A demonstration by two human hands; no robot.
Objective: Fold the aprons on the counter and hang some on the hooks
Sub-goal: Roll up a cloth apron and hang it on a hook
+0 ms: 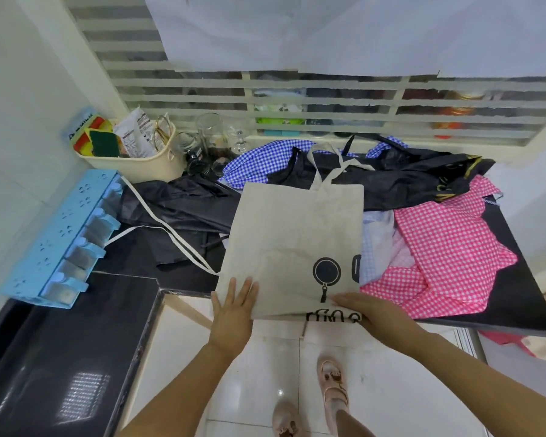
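Note:
A beige apron [293, 238] with a black pan print lies folded lengthwise on the black counter [514, 298], its neck loop pointing away from me. My left hand [234, 310] presses flat with straight fingers on its near left corner. My right hand [363, 307] lies flat across its near edge, fingers pointing left. A pink checked apron [448, 247] is heaped to the right. Black aprons [177, 206] and a blue checked apron [256, 162] are piled behind. One beige tie [171, 231] trails left across the black cloth.
A cream basket [133, 162] with sponges and packets stands at the back left, with glass jars [208, 134] beside it. A blue rack [60, 234] is fixed on the left wall. A window grille runs behind the counter. White floor tiles and my feet are below.

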